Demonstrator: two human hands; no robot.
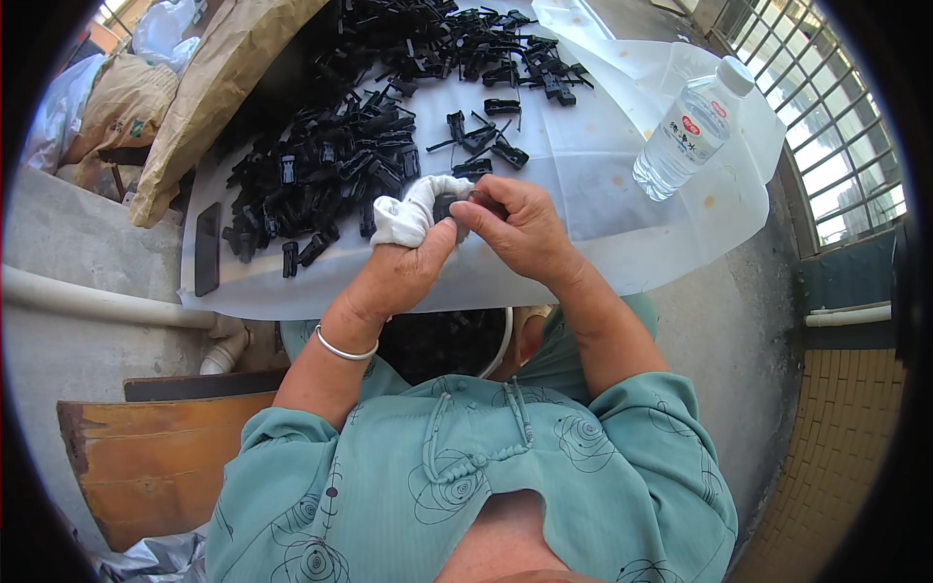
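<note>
Close together over the table's near edge, my two hands meet at a small black plastic piece (pixel 444 207), mostly covered by fingers. White cloth (pixel 418 211), perhaps a glove, wraps the fingers of my left hand (pixel 413 262), whose thumb presses against the piece. My right hand (pixel 530 228) pinches at the same spot with thumb and forefinger. Just beyond them spreads a heap of black plastic pieces (pixel 330 165) resembling buckles or clips. A few loose ones (pixel 476 138) lie apart, to the right of the heap.
Translucent plastic sheeting (pixel 583 204) covers the table. A water bottle (pixel 680 141) is at the right, and a dark phone-like slab (pixel 207 248) at the left edge. A brown paper sack (pixel 224 87) leans at the far left. Below the table edge, a white-rimmed container (pixel 507 340) holds dark pieces.
</note>
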